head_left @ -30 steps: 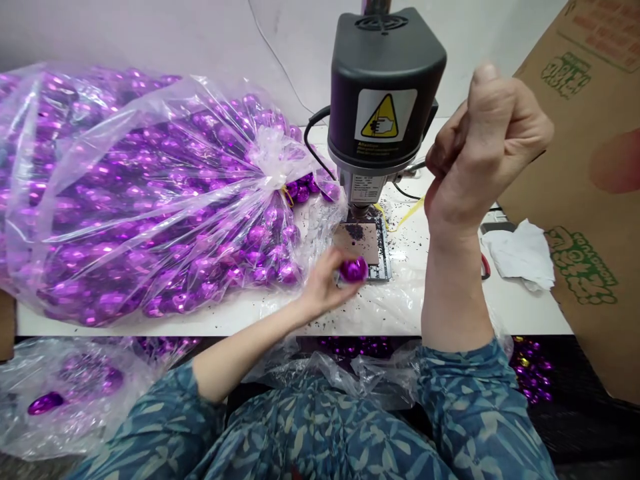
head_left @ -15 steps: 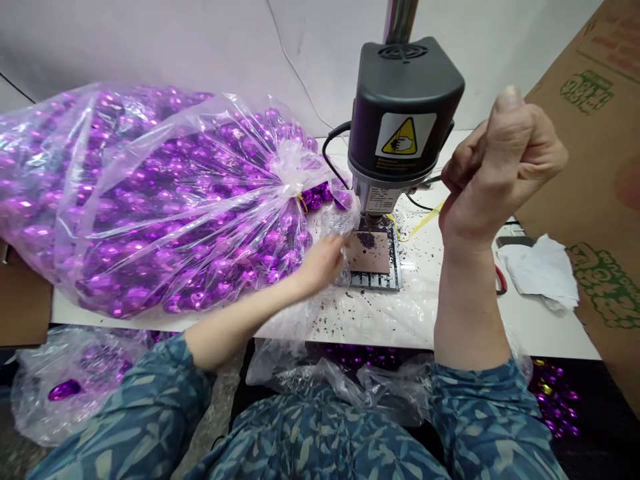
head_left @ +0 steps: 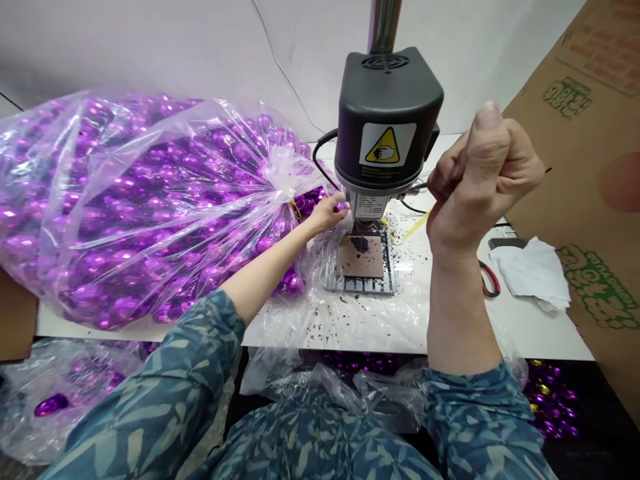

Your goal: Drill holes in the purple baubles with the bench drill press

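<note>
My left hand (head_left: 326,215) is at the open mouth of a big clear plastic bag (head_left: 165,220) full of shiny purple balls. Its fingers curl round a purple ball (head_left: 342,205), mostly covered by them. To the right, my right hand (head_left: 483,177) is raised in a fist round the feed lever of the drill press, whose grip is hidden inside it. The black drill press head (head_left: 389,120) stands between my hands. Below it a brown board (head_left: 363,267) with a small hole and dark shavings lies on the metal base (head_left: 360,287).
Dark shavings and clear film cover the white table (head_left: 540,333). A white cloth (head_left: 533,273) and red-handled tool (head_left: 491,279) lie right, beside a tall cardboard box (head_left: 590,167). A yellow strip (head_left: 415,227) trails behind the base. More purple pieces (head_left: 555,400) sit below the table edge.
My left hand has moved up and away from beside the board to the purple balls at the bag's mouth. My right fist stays raised at the lever; the view has shifted slightly.
</note>
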Motion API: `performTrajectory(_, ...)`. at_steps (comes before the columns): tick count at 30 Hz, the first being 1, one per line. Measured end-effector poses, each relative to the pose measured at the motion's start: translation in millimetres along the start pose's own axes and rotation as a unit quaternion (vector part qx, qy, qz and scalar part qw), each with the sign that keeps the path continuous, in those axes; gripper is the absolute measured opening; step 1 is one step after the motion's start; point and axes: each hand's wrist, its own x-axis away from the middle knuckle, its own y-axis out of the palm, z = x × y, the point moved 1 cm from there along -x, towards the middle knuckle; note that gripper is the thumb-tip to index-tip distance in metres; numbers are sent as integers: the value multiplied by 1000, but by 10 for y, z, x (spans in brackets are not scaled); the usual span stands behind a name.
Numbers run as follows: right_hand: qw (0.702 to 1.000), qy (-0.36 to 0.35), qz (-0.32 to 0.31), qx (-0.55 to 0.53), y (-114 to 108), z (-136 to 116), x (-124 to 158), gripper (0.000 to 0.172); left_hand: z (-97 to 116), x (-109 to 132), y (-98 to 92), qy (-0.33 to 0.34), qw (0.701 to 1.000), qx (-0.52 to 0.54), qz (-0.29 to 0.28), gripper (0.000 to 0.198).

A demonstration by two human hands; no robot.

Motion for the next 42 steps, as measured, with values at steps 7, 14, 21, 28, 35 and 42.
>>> performTrajectory(7, 1000, 1, 16, 25, 13, 7, 19, 57, 125, 816, -271, -107, 973, 201, -50, 29)
performTrajectory(14, 998, -6, 21, 53, 31, -25, 34, 62, -19, 1159, -56, -129, 954, 266, -59, 40)
performTrajectory(21, 991, 2, 0, 132, 4, -51, 76, 62, -33, 1239, 14, -162, 935, 309, -68, 38)
performTrajectory(28, 992, 2, -1, 128, 10, -70, 77, 62, -159, 1157, 84, -87, 963, 255, -17, 43)
performTrajectory(35, 991, 19, -5, 135, 7, -63, 86, 65, -234, 1016, 243, -42, 981, 185, -26, 51)
performTrajectory(42, 992, 31, -17, 123, 3, -24, 82, 66, -248, 1035, 314, -3, 991, 126, -37, 55)
